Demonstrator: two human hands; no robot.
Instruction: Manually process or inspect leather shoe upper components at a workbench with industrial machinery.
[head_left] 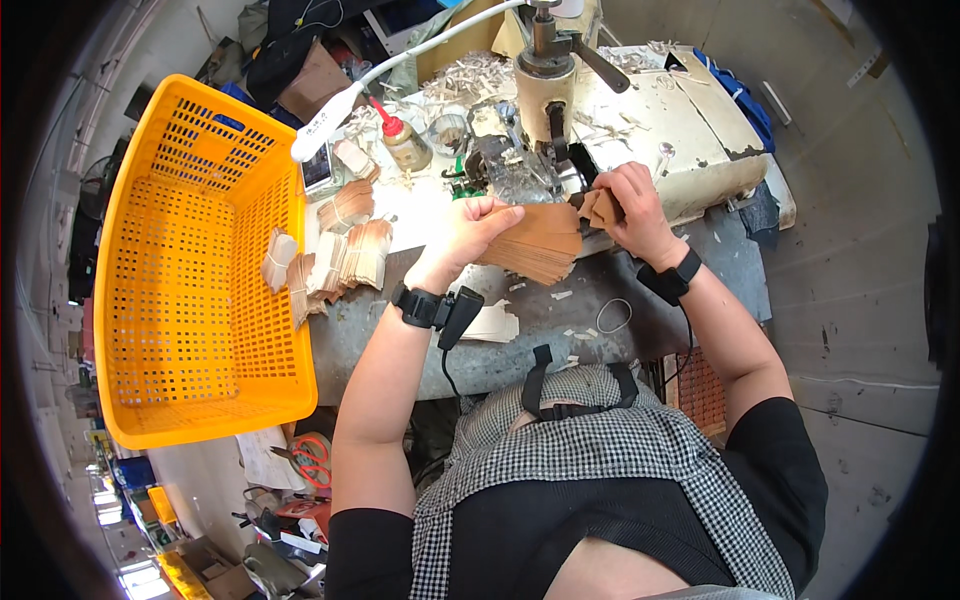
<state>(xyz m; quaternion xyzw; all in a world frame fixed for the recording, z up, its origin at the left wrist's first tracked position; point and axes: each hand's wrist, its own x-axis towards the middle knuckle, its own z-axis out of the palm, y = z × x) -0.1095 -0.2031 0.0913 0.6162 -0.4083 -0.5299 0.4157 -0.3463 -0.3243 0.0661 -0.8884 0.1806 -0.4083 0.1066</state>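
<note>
My left hand (468,232) is closed around a fanned stack of brown leather pieces (545,240), thumb on top. Small brown leather pieces (601,207) are pinched in my right hand (635,205), just right of the stack and close to the machine head. Above them rises the post of a cream-coloured bench machine (546,95), its working point partly hidden behind clear plastic and my fingers. A few pale flat pieces (488,322) lie on the grey bench below my left hand.
Banded bundles of pale pieces (366,252) sit left of my hand, beside a yellow plastic basket (308,370). A red-tipped bottle (404,142) stands behind. A white lamp arm (410,52) crosses above. Scraps (470,78) cover the machine bed; a rubber band (614,316) lies near the bench edge.
</note>
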